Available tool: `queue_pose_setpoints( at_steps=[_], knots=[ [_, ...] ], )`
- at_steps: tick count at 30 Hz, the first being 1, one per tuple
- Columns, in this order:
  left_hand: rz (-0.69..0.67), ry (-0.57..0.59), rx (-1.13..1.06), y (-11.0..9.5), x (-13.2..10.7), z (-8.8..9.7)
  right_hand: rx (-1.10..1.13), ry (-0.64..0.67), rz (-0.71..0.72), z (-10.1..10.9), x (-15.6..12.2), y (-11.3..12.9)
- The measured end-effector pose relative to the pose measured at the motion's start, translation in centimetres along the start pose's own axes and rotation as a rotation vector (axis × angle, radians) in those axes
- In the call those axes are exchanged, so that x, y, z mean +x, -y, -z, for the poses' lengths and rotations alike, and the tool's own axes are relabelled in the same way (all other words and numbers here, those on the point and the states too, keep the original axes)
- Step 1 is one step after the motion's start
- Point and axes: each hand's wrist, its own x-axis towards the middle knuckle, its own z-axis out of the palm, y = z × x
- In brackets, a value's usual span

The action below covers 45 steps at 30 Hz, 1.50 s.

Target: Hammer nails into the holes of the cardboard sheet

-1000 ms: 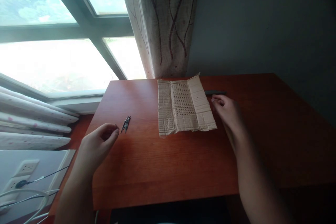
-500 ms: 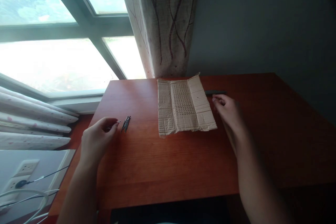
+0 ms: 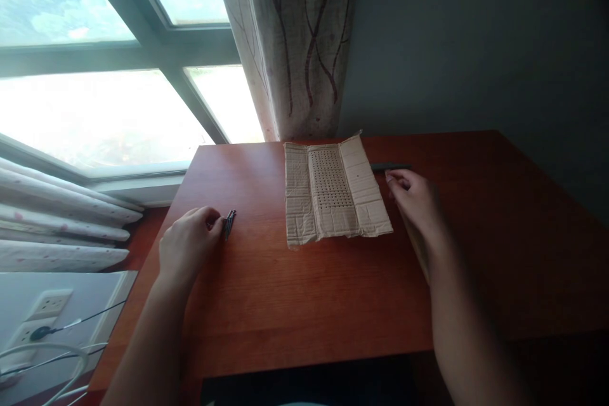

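Note:
My left hand (image 3: 190, 238) is closed in a pinch at the left side of a small pile of dark metal nails (image 3: 230, 223). Its fingertips hide what they hold and part of the pile. On the right lies a hammer with a dark head (image 3: 391, 166) and a pale wooden handle (image 3: 417, 252). Around the handle, just below the head, my right hand (image 3: 419, 200) has its fingers closed; hand and forearm cover much of the handle. Between the hands lies a creased piece of cardboard (image 3: 333, 222), its middle panel punched with rows of small holes.
The reddish wooden table (image 3: 285, 304) runs up to a wall and a patterned curtain (image 3: 304, 44). A window (image 3: 95, 114) is on the left. Below it, a wall socket (image 3: 50, 304) has a plug and cables beside the table's left edge.
My left hand has moved right to the nails, its fingertips now covering part of the pile; a shiny nail tip showed in its pinch before. My right hand has barely moved.

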Motion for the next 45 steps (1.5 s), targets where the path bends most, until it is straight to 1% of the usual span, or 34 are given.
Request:
queue_pose_setpoints(
  at_steps=[8,13,19,27,32,39,45],
  knots=[
    [-0.001,0.021,-0.042,0.3,-0.1,0.0,0.005,0.004,0.004,0.0,0.0,0.0],
    [0.012,0.037,-0.114,-0.2,-0.8,-0.1,-0.002,0.01,-0.007,0.0,0.0,0.3],
    [-0.018,0.028,-0.068,-1.0,-1.1,-0.1,-0.002,0.008,-0.009,0.0,0.0,0.2],
    [-0.026,0.015,0.023,-1.4,-1.6,-0.1,-0.009,0.008,-0.008,0.1,-0.1,0.6],
    [-0.095,-0.032,0.032,-1.3,-2.0,-0.6,-0.01,0.011,-0.014,0.1,-0.1,0.7],
    [-0.212,-0.082,-0.071,-0.2,-2.1,-1.5,-0.02,0.014,-0.02,0.2,-0.2,0.9],
    [-0.331,-0.106,-0.16,0.3,-1.7,-2.8,-0.015,0.003,-0.001,0.0,-0.1,0.3]
  ],
)
